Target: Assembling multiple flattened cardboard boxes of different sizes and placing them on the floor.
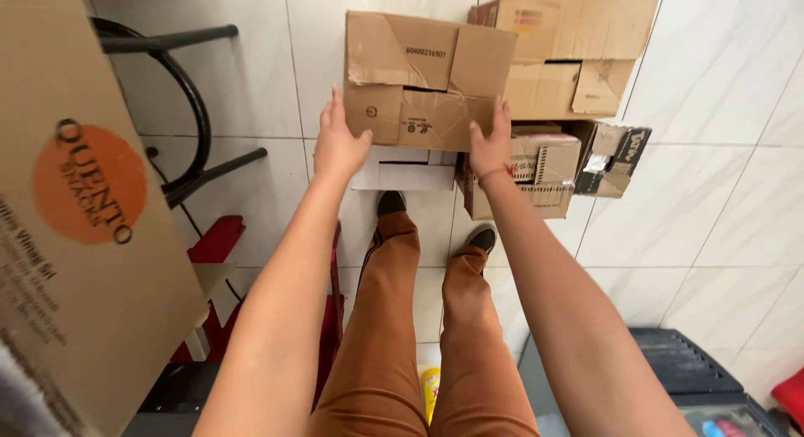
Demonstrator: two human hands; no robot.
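Two hands are gripping a creased brown cardboard box (427, 79) above the white tiled floor (720, 203), near twelve o'clock in the view. At nine o'clock, a large cardboard panel with an orange round mark (79, 236) is filling the edge, cut off by the frame; a black curved metal frame (180, 102) is showing beside it. The left hand (337, 140) is pressing flat against the box's left side, fingers stretched upward. The box's flaps are lying folded shut, dented and torn along the middle. The right hand (492, 144) is clasping its right side. A white box (404, 169) beneath is mostly hidden. At one o'clock, further cardboard boxes (569, 56) are sitting stacked, partly covered.
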